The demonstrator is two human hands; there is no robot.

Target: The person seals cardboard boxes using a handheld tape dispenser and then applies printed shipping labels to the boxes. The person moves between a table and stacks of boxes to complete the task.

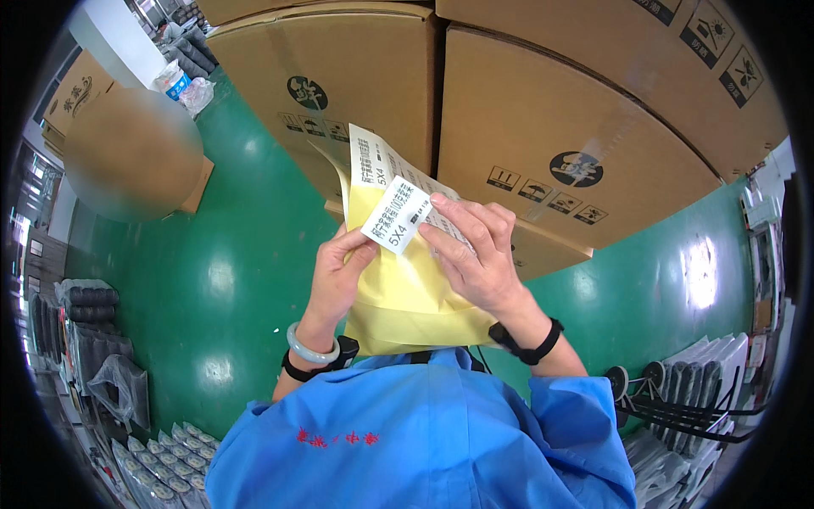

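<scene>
A white printed label (397, 215) that bears writing lies between my two hands, over a sheet of labels on yellow backing paper (407, 280). My left hand (338, 270) pinches the label's lower left corner between thumb and finger, and also grips the left edge of the backing sheet. With thumb and fingertips, my right hand (478, 251) holds the label's right edge. More printed labels (372, 156) show on the upper part of the sheet, partly hidden behind the label and my right fingers. The sheet's lower edge hangs close to my blue jacket (432, 426).
Large stacked cardboard cartons (528, 121) stand directly ahead. Green floor (222, 254) runs to both sides. A black-framed hand trolley (680, 410) and plastic-wrapped goods (696, 375) are at right. Bagged goods (168, 461) lie at lower left. A blurred round patch hides part of the left.
</scene>
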